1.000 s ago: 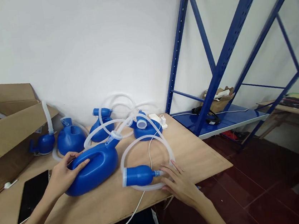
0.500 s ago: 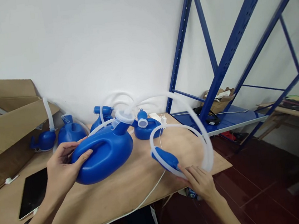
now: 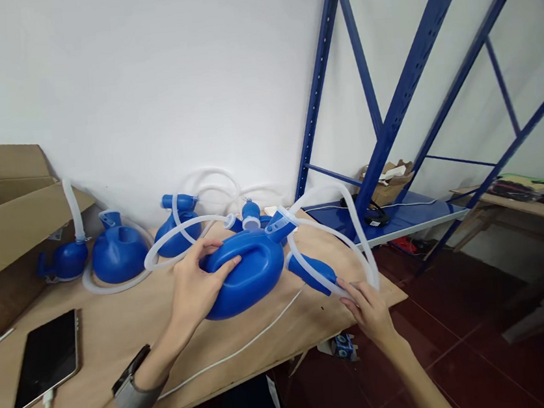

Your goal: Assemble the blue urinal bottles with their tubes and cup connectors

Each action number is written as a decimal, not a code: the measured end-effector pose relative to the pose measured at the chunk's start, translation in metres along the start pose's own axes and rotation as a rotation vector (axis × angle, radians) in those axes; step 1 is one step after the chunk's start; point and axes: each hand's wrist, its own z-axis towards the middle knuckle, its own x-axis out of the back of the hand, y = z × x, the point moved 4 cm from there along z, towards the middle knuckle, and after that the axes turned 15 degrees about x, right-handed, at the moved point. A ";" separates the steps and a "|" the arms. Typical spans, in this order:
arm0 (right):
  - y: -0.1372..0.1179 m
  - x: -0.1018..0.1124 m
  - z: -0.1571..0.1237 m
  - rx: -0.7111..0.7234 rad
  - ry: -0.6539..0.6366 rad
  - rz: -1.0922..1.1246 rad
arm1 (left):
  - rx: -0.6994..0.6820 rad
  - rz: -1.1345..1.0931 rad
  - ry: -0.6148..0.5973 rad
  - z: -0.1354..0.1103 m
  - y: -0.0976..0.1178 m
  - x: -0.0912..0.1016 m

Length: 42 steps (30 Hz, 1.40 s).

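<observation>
My left hand point(image 3: 197, 284) is wrapped round the base end of a blue urinal bottle point(image 3: 252, 285), thumb over the moulded handle. The bottle lies tilted above the table, its neck and clear cap pointing up and right. A translucent hose point(image 3: 354, 211) loops from the cap over to my right hand point(image 3: 370, 311). Closed fingers of that hand pinch the narrow end of a blue funnel-shaped urinal cup point(image 3: 312, 273) together with the hose. Which of the two they press harder, I cannot tell.
Along the wall stand more blue bottles point(image 3: 117, 248) with hoses. An open cardboard box point(image 3: 6, 244) is at the left, a tablet point(image 3: 48, 357) with a white cable in front. Blue metal shelving point(image 3: 374, 153) rises at the right beyond the table edge point(image 3: 400, 297).
My left hand has carried the bottle rightward, nearer my right hand, and its neck now points more to the right. The cup has shifted slightly right. The view has turned a little right.
</observation>
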 end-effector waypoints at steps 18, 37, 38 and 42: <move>-0.016 -0.022 0.017 -0.338 0.150 0.341 | 0.052 0.032 0.010 -0.002 -0.031 0.003; -0.057 -0.114 0.125 -0.357 0.235 0.602 | 0.052 0.095 0.192 -0.006 -0.045 0.075; -0.057 -0.114 0.130 -0.358 0.252 0.597 | 0.049 0.108 0.197 -0.006 -0.047 0.077; -0.059 -0.093 0.136 -0.442 0.406 0.481 | 0.086 0.052 0.220 -0.006 -0.049 0.078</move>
